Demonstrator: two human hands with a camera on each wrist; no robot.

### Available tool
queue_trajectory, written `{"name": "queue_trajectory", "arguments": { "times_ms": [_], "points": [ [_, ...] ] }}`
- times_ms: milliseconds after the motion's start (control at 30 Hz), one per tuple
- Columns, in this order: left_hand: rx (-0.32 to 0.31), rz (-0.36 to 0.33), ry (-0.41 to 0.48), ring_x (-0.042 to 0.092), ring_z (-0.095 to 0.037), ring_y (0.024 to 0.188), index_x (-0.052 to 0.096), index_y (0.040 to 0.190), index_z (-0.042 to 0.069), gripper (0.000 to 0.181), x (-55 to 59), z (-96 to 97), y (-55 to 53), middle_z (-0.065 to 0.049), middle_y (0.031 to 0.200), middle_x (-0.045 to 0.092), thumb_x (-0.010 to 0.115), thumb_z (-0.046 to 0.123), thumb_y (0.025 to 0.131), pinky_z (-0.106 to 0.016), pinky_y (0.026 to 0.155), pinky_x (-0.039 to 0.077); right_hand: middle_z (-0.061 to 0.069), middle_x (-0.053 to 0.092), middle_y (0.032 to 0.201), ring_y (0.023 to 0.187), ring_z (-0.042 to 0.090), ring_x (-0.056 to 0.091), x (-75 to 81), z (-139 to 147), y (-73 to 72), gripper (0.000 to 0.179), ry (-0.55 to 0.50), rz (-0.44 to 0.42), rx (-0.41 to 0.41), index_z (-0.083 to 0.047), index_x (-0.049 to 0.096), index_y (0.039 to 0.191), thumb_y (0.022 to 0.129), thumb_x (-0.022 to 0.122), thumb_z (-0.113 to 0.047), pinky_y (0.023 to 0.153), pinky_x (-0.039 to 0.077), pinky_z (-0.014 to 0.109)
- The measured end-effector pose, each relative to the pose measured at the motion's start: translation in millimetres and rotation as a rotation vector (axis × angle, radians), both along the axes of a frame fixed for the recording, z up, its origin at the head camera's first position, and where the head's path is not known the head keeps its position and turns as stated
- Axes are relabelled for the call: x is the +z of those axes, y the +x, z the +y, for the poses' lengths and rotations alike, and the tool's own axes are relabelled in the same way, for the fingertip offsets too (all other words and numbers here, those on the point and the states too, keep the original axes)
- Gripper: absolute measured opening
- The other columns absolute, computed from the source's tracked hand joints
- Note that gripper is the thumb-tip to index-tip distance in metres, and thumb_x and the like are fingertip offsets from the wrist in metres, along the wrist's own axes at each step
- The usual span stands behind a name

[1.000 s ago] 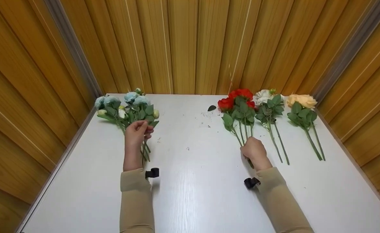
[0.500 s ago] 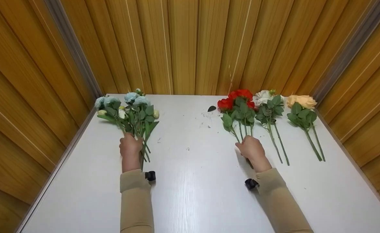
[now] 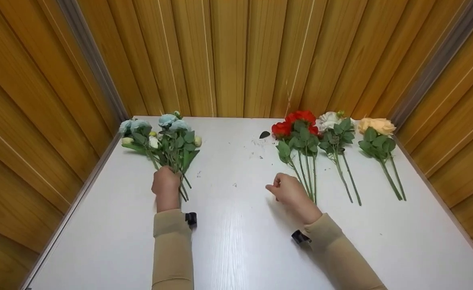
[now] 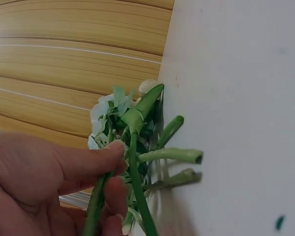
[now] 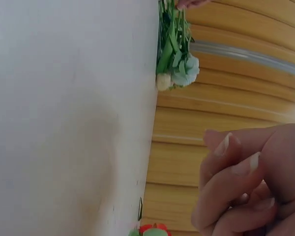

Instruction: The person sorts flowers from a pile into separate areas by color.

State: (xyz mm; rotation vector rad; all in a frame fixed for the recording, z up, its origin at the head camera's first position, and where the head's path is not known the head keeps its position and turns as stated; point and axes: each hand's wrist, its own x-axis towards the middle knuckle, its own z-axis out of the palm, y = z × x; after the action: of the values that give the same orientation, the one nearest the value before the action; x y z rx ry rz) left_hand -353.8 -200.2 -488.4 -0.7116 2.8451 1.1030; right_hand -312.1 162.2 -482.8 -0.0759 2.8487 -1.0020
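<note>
Pale blue artificial flowers (image 3: 168,119) and whitish buds (image 3: 153,141) with green leaves lie in a bunch at the table's far left. Among their stems is my left hand (image 3: 166,183); in the left wrist view its thumb and fingers pinch a green flower stem (image 4: 95,206). Which bloom belongs to that stem is hidden. Over the table, just left of the red rose stems (image 3: 302,173), my right hand (image 3: 290,189) hovers with fingers loosely curled. Nothing shows between those fingers (image 5: 231,191) in the right wrist view. The red roses (image 3: 300,119) lie beyond it.
White roses (image 3: 329,121) and peach roses (image 3: 377,125) lie with their stems toward me at the right. A loose dark leaf (image 3: 264,134) and small specks are on the white table (image 3: 228,233). Wood-patterned panels (image 3: 228,60) stand around it.
My left hand has lowered onto the blue flowers' stems and now pinches one. My right hand has let go of the red rose stems and moved left; the roses stay in place.
</note>
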Motion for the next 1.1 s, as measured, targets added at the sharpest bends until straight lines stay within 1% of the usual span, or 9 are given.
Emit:
{"name": "queue_trajectory", "arguments": {
  "times_ms": [133, 200, 300, 433, 533, 667, 800, 967, 1100],
  "points": [
    [0.000, 0.042, 0.018, 0.067, -0.036, 0.089, 0.074, 0.096, 0.004, 0.025, 8.3, 3.8, 1.7, -0.018, 0.100, 0.073, 0.059, 0.023, 0.102, -0.046, 0.072, 0.053, 0.001, 0.062, 0.063, 0.052, 0.013, 0.054, -2.3, -25, -0.3, 0.029, -0.033, -0.023, 0.061, -0.013, 0.055, 0.080, 0.097, 0.072, -0.029, 0.049, 0.039, 0.025],
    [-0.006, 0.068, 0.046, 0.065, -0.029, 0.081, 0.075, 0.098, 0.005, 0.024, 11.5, 5.5, 2.7, -0.016, 0.097, 0.073, 0.060, 0.023, 0.103, -0.041, 0.067, 0.050, 0.001, 0.062, 0.065, 0.052, 0.012, 0.054, -2.4, -37, -2.0, 0.029, -0.059, -0.028, 0.094, -0.013, 0.055, 0.080, 0.097, 0.072, -0.029, 0.048, 0.039, 0.024],
    [-0.018, 0.103, 0.144, 0.069, -0.028, 0.081, 0.075, 0.112, 0.002, 0.024, 14.2, 6.7, 5.1, -0.018, 0.102, 0.075, 0.060, 0.019, 0.105, -0.038, 0.069, 0.053, 0.001, 0.063, 0.066, 0.052, 0.012, 0.053, -2.3, -55, -6.1, 0.028, -0.096, -0.029, 0.142, -0.013, 0.057, 0.080, 0.097, 0.072, -0.029, 0.048, 0.041, 0.024],
    [0.020, 0.184, 0.361, 0.075, -0.028, 0.086, 0.067, 0.125, -0.007, 0.027, 15.7, 6.4, 7.6, -0.026, 0.115, 0.073, 0.056, 0.009, 0.105, -0.038, 0.077, 0.061, 0.000, 0.063, 0.067, 0.052, 0.011, 0.054, -4.1, -78, -11.5, 0.027, -0.131, -0.035, 0.203, -0.012, 0.058, 0.080, 0.097, 0.071, -0.029, 0.048, 0.042, 0.024],
    [0.035, 0.245, 0.514, 0.075, -0.018, 0.079, 0.063, 0.127, -0.008, 0.028, 18.7, 8.1, 6.0, -0.027, 0.114, 0.073, 0.057, 0.006, 0.104, -0.029, 0.073, 0.062, 0.001, 0.067, 0.069, 0.053, 0.010, 0.057, -6.6, -94, -15.6, 0.024, -0.178, -0.043, 0.264, -0.010, 0.063, 0.083, 0.098, 0.070, -0.027, 0.050, 0.043, 0.023],
    [-0.013, 0.280, 0.684, 0.075, -0.011, 0.073, 0.058, 0.127, -0.008, 0.027, 28.6, 21.4, 1.8, -0.026, 0.106, 0.075, 0.057, 0.007, 0.105, -0.022, 0.066, 0.061, 0.009, 0.076, 0.080, 0.060, 0.011, 0.067, -8.3, -114, -21.0, 0.022, -0.293, -0.043, 0.305, -0.002, 0.073, 0.097, 0.100, 0.067, -0.024, 0.057, 0.051, 0.021],
    [-0.092, 0.295, 0.804, 0.078, -0.017, 0.080, 0.054, 0.120, -0.006, 0.020, 37.3, 48.2, 1.0, -0.027, 0.106, 0.074, 0.057, 0.006, 0.105, -0.026, 0.072, 0.064, 0.017, 0.079, 0.095, 0.077, 0.021, 0.076, -7.0, -129, -22.7, 0.029, -0.432, -0.005, 0.290, 0.004, 0.076, 0.110, 0.102, 0.064, -0.022, 0.063, 0.054, 0.020],
    [-0.191, 0.359, 0.848, 0.080, -0.025, 0.085, 0.054, 0.109, -0.004, 0.009, 34.0, 86.2, 0.7, -0.031, 0.103, 0.074, 0.057, 0.000, 0.103, -0.031, 0.075, 0.064, 0.021, 0.078, 0.091, 0.071, 0.014, 0.072, -7.1, -133, -22.0, 0.021, -0.541, 0.068, 0.237, 0.002, 0.078, 0.104, 0.099, 0.068, -0.017, 0.061, 0.052, 0.019],
    [-0.260, 0.395, 0.728, 0.079, -0.026, 0.083, 0.057, 0.104, -0.003, 0.007, 27.3, 106.7, 0.8, -0.027, 0.096, 0.076, 0.062, 0.000, 0.101, -0.031, 0.074, 0.064, 0.014, 0.077, 0.080, 0.061, 0.006, 0.064, -7.4, -125, -20.6, 0.009, -0.506, 0.134, 0.147, -0.001, 0.077, 0.093, 0.093, 0.072, -0.008, 0.058, 0.053, 0.020]
  ]
}}
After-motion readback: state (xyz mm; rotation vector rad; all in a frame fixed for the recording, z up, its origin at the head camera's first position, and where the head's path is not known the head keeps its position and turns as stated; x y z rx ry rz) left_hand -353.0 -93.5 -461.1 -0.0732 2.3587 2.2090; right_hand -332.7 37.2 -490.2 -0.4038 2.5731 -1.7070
